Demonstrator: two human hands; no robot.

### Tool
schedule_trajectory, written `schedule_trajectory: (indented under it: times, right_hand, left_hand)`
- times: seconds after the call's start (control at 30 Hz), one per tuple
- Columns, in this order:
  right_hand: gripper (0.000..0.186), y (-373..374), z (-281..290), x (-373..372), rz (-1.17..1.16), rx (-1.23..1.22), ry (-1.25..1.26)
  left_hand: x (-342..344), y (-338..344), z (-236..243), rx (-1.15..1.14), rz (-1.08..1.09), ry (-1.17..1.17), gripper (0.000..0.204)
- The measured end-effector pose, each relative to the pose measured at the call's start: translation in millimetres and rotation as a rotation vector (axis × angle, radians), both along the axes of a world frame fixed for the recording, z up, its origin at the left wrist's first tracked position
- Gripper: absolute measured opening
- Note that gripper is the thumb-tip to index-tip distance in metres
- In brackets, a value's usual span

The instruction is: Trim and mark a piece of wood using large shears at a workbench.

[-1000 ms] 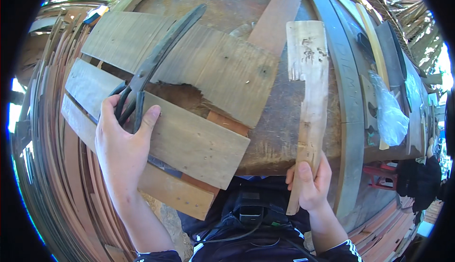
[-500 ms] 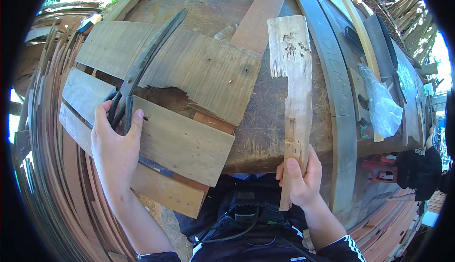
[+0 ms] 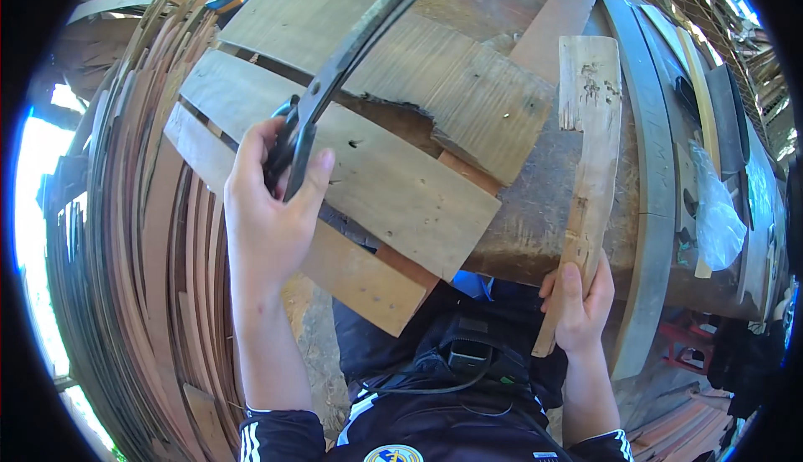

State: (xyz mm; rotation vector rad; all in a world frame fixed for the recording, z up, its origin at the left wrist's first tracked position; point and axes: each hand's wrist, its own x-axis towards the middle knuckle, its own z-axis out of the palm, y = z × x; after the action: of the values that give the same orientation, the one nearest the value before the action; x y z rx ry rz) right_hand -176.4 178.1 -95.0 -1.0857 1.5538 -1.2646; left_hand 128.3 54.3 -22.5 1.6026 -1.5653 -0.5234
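My left hand is closed around the handles of large dark metal shears. Their blades look closed together and point away and to the right, above the wooden boards. In my right hand is the lower end of a worn, pale wood strip, pinched between thumb and fingers. The strip stands nearly upright in the view, wider at its far end, with a step cut in its left side and dark pitted holes. Below my left hand lie a flat grey-brown board and a wider board with a ragged broken edge.
A brown worktable bears the boards. Long grey planks and a crumpled clear plastic bag lie at the right. Stacked wood strips fill the left side. A red stool stands at the lower right, beside a person in dark clothes.
My left hand has lifted the shears higher off the boards and closer to me. The view has swung left, so the table appears further right. My right hand keeps its hold on the strip.
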Motion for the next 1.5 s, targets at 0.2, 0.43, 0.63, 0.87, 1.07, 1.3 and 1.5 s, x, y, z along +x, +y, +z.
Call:
schedule_trajectory:
  times: [0.2, 0.43, 0.63, 0.87, 1.07, 1.3, 1.5]
  right_hand:
    - [0.032, 1, -2, -6, 0.008, 0.007, 0.021]
    - [0.03, 3, -3, -5, 0.012, -0.027, 0.017]
    - [0.027, 3, 6, 1, 0.01, 0.011, 0.069]
    - [0.028, 25, 4, 3, 0.017, 0.033, -0.111]
    - [0.048, 56, 28, 12, 0.187, 0.033, -0.122]
    - [0.05, 44, 57, 29, 0.401, -0.04, -0.153]
    - [0.054, 42, 45, 44, 0.431, -0.062, -0.095]
  left_hand:
    - [16, 69, 13, 0.057, -0.189, 0.532, 0.051]
    - [63, 76, 20, -0.111, 0.243, -0.049, 0.047]
    - [124, 26, -5, -0.013, 0.417, -0.264, 0.043]
    - [237, -75, -21, -0.036, 0.55, -0.269, 0.043]
    - [255, -101, -42, -0.008, 0.431, -0.156, 0.046]
    - [256, -83, -26, -0.018, 0.39, -0.339, 0.046]
    - [264, -66, -21, 0.024, 0.389, -0.118, 0.035]
